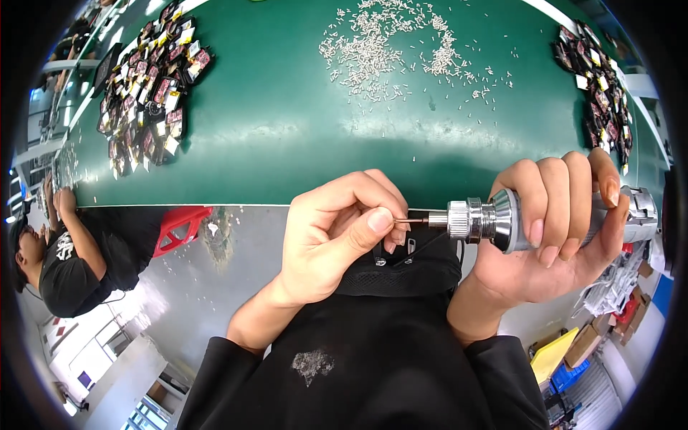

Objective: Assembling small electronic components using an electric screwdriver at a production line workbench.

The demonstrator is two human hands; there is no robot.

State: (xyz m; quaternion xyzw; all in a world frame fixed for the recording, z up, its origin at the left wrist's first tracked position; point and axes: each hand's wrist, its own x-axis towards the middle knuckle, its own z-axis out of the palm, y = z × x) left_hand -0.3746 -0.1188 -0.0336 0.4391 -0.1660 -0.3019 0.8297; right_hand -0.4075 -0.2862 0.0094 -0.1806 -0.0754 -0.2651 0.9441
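- Pinching the tip of the thin coppery bit [416, 221] between thumb and fingertips, the left hand [333, 240] is hovering near the centre of the frame, its remaining fingers curling inward.
- The right hand [555, 208] is wrapping its fingers around the cylindrical silver driver [507, 218], right of centre; the driver is lying level across the frame, its nose pointing left, and the bit is bridging the gap to the left hand.
- A black top [380, 358] is filling the lower middle, a pale patch [313, 364] showing on it.
- Just below the bit, a black zipped pouch [416, 276] is resting before the person.
- A green tabletop [265, 143] is spanning the upper half.
- Small silvery pieces [373, 54], resembling screws, are lying scattered at upper middle.
- Dark tagged items are forming one heap [154, 93] at upper left and another pile [595, 86] at upper right.
- At left, a red stool [172, 233] is standing near a co-worker [75, 269] who is wearing black.
- A yellow panel [555, 355] is leaning beside cardboard boxes [584, 344] at lower right.
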